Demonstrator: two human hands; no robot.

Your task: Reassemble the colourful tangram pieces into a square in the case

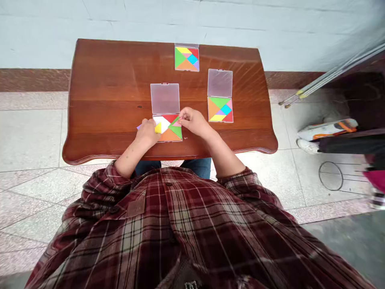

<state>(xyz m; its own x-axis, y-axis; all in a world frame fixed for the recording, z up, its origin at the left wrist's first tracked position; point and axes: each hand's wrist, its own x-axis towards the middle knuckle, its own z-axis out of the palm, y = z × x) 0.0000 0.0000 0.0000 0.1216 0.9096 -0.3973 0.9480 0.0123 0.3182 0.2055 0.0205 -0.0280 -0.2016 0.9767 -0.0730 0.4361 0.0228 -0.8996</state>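
The nearest tangram set [168, 130] lies near the table's front edge, in a case with its clear plastic lid [165, 98] open away from you. Your right hand [195, 121] is curled, its fingertips [181, 116] bunched on a pink piece [177, 123]; you can't tell whether they grip it. Your left hand [147, 132], half closed, covers the set's left side beside a yellow piece [158, 128], with a purple piece [138, 127] poking out beyond it; any hold is hidden. On the wooden table [105, 80], another set [220, 110] lies to the right, and a third set [187, 58] sits at the far edge.
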